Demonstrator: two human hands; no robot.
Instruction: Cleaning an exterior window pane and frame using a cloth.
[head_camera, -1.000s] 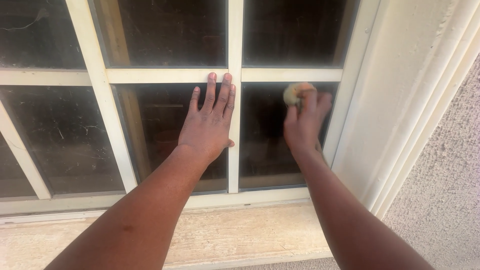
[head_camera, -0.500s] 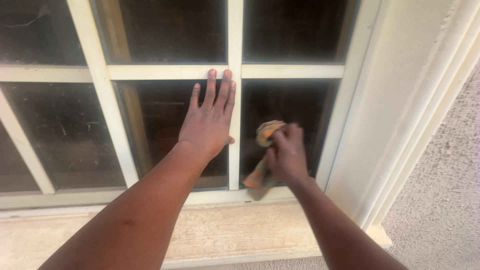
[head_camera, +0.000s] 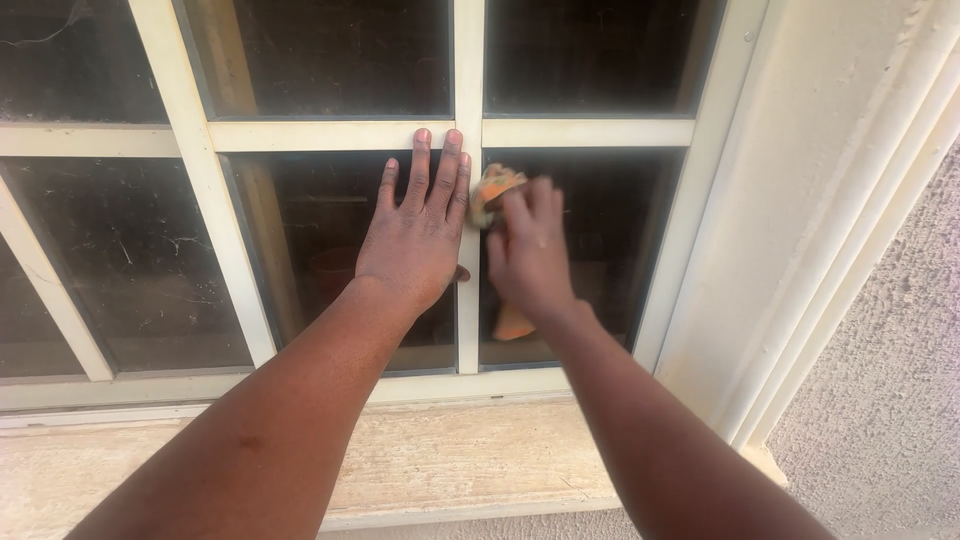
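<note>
My left hand (head_camera: 418, 230) lies flat with fingers spread on the dark glass and the cream vertical bar (head_camera: 467, 300) of a paned window. My right hand (head_camera: 530, 250) presses an orange cloth (head_camera: 492, 188) against the lower right pane (head_camera: 600, 240), close to that bar. The cloth shows above my fingers, and a corner of it hangs below my wrist. The hand is blurred from motion.
The cream window frame (head_camera: 710, 200) has several dusty panes with smears and cobwebs on the left pane (head_camera: 130, 260). A worn stone sill (head_camera: 440, 460) runs below. A rough stucco wall (head_camera: 880, 400) stands at the right.
My right hand with the cloth went from the pane's upper right down to its lower middle, then up and left toward the bar. My left hand stayed put.
</note>
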